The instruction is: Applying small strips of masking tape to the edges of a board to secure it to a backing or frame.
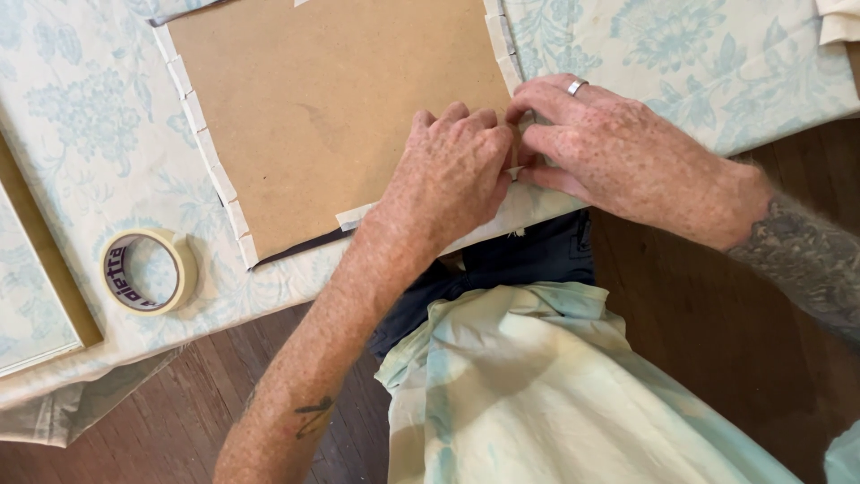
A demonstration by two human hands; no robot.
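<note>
A brown backing board (pixel 340 99) lies flat on the table, its edges fastened down with strips of pale masking tape (pixel 204 143). My left hand (pixel 448 175) rests knuckles-up on the board's near right corner, fingers curled. My right hand (pixel 618 152), with a ring on one finger, meets it at that corner, fingertips pinching at a tape strip on the board's right edge. The tape piece itself is mostly hidden between the fingers.
A roll of masking tape (pixel 148 271) lies on the floral tablecloth (pixel 98 116) at the left. A framed panel edge (pixel 40 260) shows at far left. The cloth hangs over the table's near edge above a dark wooden floor (pixel 717 314).
</note>
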